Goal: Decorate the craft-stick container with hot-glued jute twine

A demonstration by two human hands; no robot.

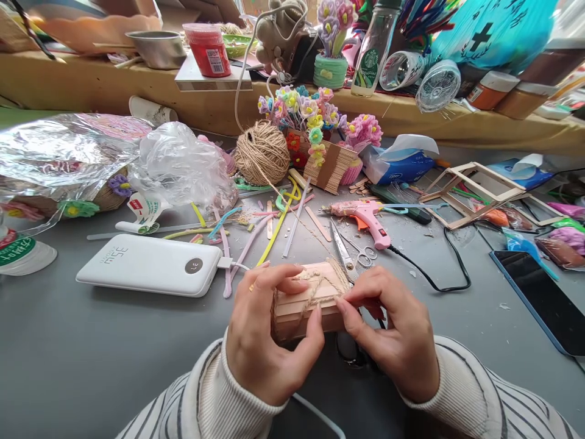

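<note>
A small box of pale wooden craft sticks sits low in front of me, with jute twine laid across its top in slanting lines. My left hand grips the box from the left, fingers over the top and thumb along the near side. At the box's right edge, my right hand pinches the twine between thumb and forefinger. Just beyond the box lie large scissors, partly hidden by it. Behind them a pink hot glue gun rests on its side.
A white power bank with a cable lies left; a phone lies right. Farther back are a twine ball, fuzzy-stem flowers, scattered sticks and pipe cleaners, and wooden frames. A crowded ledge runs behind.
</note>
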